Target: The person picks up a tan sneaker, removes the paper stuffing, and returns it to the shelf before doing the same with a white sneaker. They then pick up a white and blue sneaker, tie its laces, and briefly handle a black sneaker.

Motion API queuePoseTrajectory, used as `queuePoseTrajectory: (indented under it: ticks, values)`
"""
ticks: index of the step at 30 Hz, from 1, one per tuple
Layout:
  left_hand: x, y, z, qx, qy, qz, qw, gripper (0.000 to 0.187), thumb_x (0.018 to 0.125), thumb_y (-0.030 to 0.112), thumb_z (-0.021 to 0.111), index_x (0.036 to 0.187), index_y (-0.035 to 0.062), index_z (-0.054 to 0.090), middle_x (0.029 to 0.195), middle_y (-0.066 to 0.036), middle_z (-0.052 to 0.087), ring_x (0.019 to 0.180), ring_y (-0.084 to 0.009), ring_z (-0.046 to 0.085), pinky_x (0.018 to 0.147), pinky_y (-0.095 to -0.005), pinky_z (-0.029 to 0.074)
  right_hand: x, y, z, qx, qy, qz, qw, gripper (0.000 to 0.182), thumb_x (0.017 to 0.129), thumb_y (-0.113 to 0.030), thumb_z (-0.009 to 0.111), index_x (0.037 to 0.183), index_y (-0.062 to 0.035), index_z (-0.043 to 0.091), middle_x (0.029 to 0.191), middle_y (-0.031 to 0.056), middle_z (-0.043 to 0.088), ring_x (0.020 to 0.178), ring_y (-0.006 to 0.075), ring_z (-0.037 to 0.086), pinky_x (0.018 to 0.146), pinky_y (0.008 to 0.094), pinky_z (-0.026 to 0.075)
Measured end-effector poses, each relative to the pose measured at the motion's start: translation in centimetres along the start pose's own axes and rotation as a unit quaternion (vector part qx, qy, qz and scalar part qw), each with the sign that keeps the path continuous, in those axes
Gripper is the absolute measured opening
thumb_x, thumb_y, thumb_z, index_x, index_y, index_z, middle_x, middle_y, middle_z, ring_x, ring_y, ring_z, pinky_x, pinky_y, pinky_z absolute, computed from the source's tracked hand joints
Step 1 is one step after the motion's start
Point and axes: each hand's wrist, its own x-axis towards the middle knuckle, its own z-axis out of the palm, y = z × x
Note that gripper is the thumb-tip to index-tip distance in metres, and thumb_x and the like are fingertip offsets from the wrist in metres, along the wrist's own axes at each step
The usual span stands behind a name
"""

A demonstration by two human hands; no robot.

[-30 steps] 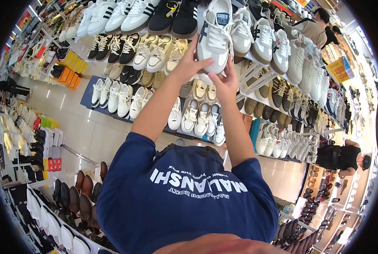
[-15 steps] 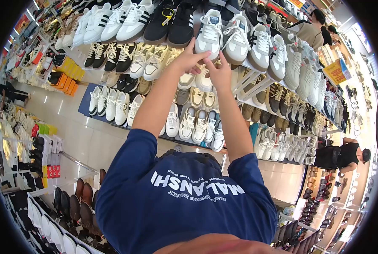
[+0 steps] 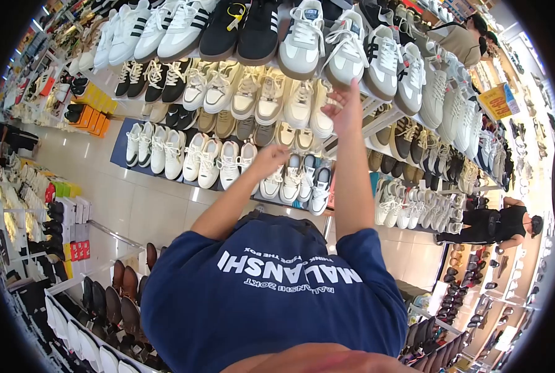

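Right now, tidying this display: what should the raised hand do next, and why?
Probably draw the right hand down and clear. Its fingers are open and empty below the shelf edge, the white sneaker sits in its row untouched, and the left hand is lower down.

Two black shoes [image 3: 240,31] with white stripes sit on the top shelf, and one has a yellow tag [image 3: 233,16]. To their left are white shoes with black stripes [image 3: 147,28]. Orange boxes [image 3: 91,115] stand on the shiny floor [image 3: 147,205] far on the left. Brown shoes [image 3: 125,292] line a near rack at the bottom left. On the right, a person in black [image 3: 495,225] bends by the shelves. A yellow sign [image 3: 496,102] hangs at the far right.
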Motion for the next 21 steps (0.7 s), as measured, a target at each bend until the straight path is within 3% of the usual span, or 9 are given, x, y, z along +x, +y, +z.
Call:
queuePoseTrajectory:
  ticks: [1, 4, 6, 10, 12, 14, 16, 20, 21]
  values:
    - [-1.1, -2.0, 0.3, 0.081, -0.023, 0.003, 0.996, 0.034, 0.092, 0.026, 0.068, 0.117, 0.0033, 0.064, 0.077, 0.002, 0.06, 0.063, -0.0063, 0.052, 0.054, -0.0221, 0.041, 0.6, -0.9, 0.0, 0.009, -0.003, 0.018, 1.0, 0.066, 0.089, -0.063, 0.058, 0.109, -0.0006, 0.059, 0.088, 0.0088, 0.057, 0.057, 0.0184, 0.054, 0.065, 0.0384, 0.055]
    - [-1.1, -1.1, 1.7, 0.023, -0.031, 0.022, 0.999, 0.036, 0.094, 0.033, 0.066, 0.116, 0.0039, 0.065, 0.077, 0.002, 0.06, 0.061, -0.0059, 0.052, 0.054, -0.022, 0.042, 1.7, -1.4, 0.0, 0.039, 0.0, 0.037, 0.999, 0.056, 0.087, -0.057, 0.064, 0.102, -0.0031, 0.061, 0.084, 0.0078, 0.057, 0.056, 0.0179, 0.052, 0.068, 0.0397, 0.054]
    - [2.0, 3.3, 2.0, -0.005, 0.031, 0.098, 0.995, 0.035, 0.096, 0.033, 0.064, 0.116, 0.0043, 0.064, 0.077, 0.002, 0.06, 0.059, -0.0055, 0.052, 0.054, -0.0219, 0.041, 2.4, -0.7, -0.6, 0.066, 0.002, 0.043, 0.997, 0.049, 0.086, -0.05, 0.068, 0.099, -0.0038, 0.061, 0.079, 0.0069, 0.057, 0.055, 0.0173, 0.052, 0.065, 0.0379, 0.052]
    - [5.6, 15.3, 3.3, -0.181, 0.055, 0.052, 0.981, 0.028, 0.099, 0.03, 0.058, 0.109, 0.0039, 0.061, 0.074, 0.001, 0.058, 0.058, -0.0059, 0.05, 0.054, -0.0227, 0.042, 2.1, 2.3, -2.7, 0.12, -0.019, -0.006, 0.993, 0.034, 0.086, -0.035, 0.07, 0.097, -0.0047, 0.062, 0.069, 0.0031, 0.056, 0.056, 0.0154, 0.053, 0.056, 0.0322, 0.048]
    - [6.4, 15.5, 4.2, -0.126, 0.071, 0.112, 0.983, 0.028, 0.1, 0.03, 0.058, 0.107, 0.0029, 0.06, 0.074, 0.0, 0.058, 0.06, -0.0065, 0.05, 0.056, -0.0231, 0.043, -1.3, 2.9, -2.8, 0.132, -0.038, -0.051, 0.989, 0.022, 0.088, -0.025, 0.068, 0.096, -0.0058, 0.063, 0.071, 0.0013, 0.06, 0.057, 0.0143, 0.055, 0.053, 0.0289, 0.045]
    - [6.3, 15.7, 5.6, -0.034, 0.105, 0.189, 0.976, 0.028, 0.099, 0.029, 0.059, 0.106, 0.0016, 0.06, 0.074, -0.001, 0.059, 0.06, -0.0078, 0.051, 0.056, -0.024, 0.043, -4.0, 2.8, -4.2, 0.144, -0.054, -0.075, 0.985, 0.021, 0.092, -0.021, 0.061, 0.103, -0.0031, 0.06, 0.076, 0.0065, 0.065, 0.057, 0.0156, 0.055, 0.055, 0.0318, 0.047]
    - [4.3, 15.2, 6.5, 0.1, 0.156, 0.273, 0.944, 0.028, 0.098, 0.027, 0.06, 0.106, -0.0001, 0.06, 0.074, -0.002, 0.061, 0.06, -0.0099, 0.051, 0.055, -0.0252, 0.042, -5.4, 2.3, -6.1, 0.097, -0.063, -0.114, 0.987, 0.022, 0.093, -0.021, 0.061, 0.097, 0.0007, 0.062, 0.077, 0.0101, 0.067, 0.059, 0.0173, 0.059, 0.056, 0.0316, 0.048]
    - [0.8, 17.9, 8.7, 0.072, 0.211, 0.263, 0.939, 0.031, 0.09, 0.026, 0.071, 0.099, -0.0002, 0.058, 0.067, 0.001, 0.051, 0.061, -0.0092, 0.047, 0.056, -0.0256, 0.04, -7.8, 0.5, -9.5, 0.091, -0.102, -0.151, 0.979, 0.023, 0.092, -0.019, 0.061, 0.091, 0.0039, 0.062, 0.079, 0.0138, 0.068, 0.062, 0.0202, 0.063, 0.058, 0.0316, 0.05]
    - [0.6, 19.0, 9.5, 0.026, 0.214, 0.314, 0.924, 0.034, 0.087, 0.028, 0.075, 0.098, 0.0009, 0.057, 0.067, 0.002, 0.047, 0.061, -0.0074, 0.044, 0.055, -0.0245, 0.038, -8.4, 0.1, -9.9, 0.092, -0.098, -0.158, 0.978, 0.023, 0.092, -0.019, 0.061, 0.09, 0.0041, 0.062, 0.079, 0.0142, 0.068, 0.062, 0.0208, 0.064, 0.058, 0.0316, 0.05]
